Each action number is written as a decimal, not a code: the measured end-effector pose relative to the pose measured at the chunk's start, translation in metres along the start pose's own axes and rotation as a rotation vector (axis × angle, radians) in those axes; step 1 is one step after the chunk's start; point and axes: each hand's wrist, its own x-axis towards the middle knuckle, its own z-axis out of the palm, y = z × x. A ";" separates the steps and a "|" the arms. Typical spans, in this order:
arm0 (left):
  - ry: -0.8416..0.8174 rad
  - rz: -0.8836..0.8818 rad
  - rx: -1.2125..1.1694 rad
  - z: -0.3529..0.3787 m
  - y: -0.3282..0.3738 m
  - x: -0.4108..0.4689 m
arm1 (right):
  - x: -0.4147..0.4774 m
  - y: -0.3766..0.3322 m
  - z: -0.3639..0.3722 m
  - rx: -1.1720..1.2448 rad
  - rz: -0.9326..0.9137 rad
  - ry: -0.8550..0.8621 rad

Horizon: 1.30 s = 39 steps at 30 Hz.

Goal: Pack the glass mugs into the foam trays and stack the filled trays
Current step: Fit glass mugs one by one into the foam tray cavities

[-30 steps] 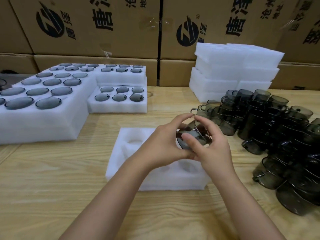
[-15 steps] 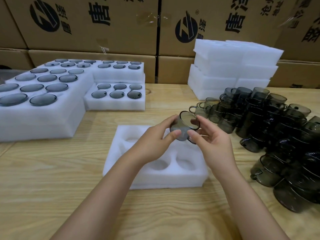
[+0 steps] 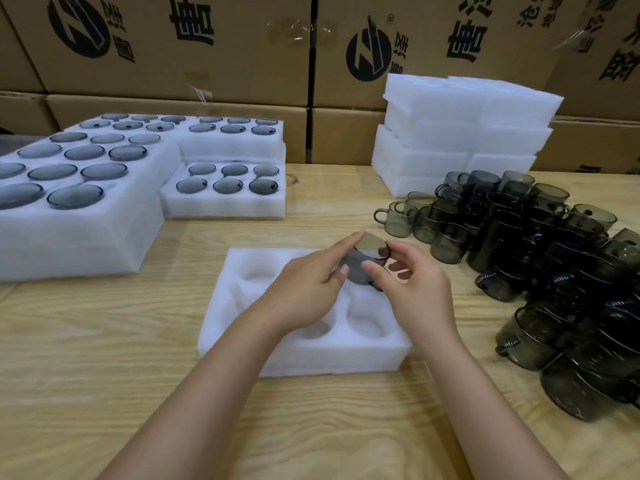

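A smoky glass mug [image 3: 366, 259] is bottom-up at the far right pocket of a white foam tray [image 3: 277, 355] lying on the wooden table. My left hand [image 3: 304, 289] pinches the mug from the left, forefinger along its base rim and thumb on its side. My right hand [image 3: 412, 285] pinches it from the right with thumb and fingertips. The tray's other pockets that show are bare; my left hand hides some of them. A heap of the same dark mugs [image 3: 540, 258] lies to the right.
Filled foam trays [image 3: 221, 206] with mugs bottom-up stand stacked at the back left. A pile of foam trays [image 3: 464, 133] stands at the back right. Printed cardboard cartons [image 3: 173, 46] wall off the rear of the table [image 3: 86, 358].
Both hands have turned the mug bottom-up and lowered it from above the tray down to the far right pocket.
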 end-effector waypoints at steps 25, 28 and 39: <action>0.027 0.014 0.637 0.003 0.004 -0.005 | -0.009 0.000 -0.007 -0.544 -0.142 -0.603; 0.302 -0.107 0.574 -0.026 -0.011 -0.016 | -0.009 0.001 -0.008 -0.508 -0.131 -0.615; 0.559 -0.326 -0.803 -0.046 -0.078 -0.049 | -0.005 0.000 -0.009 -0.456 -0.165 -0.536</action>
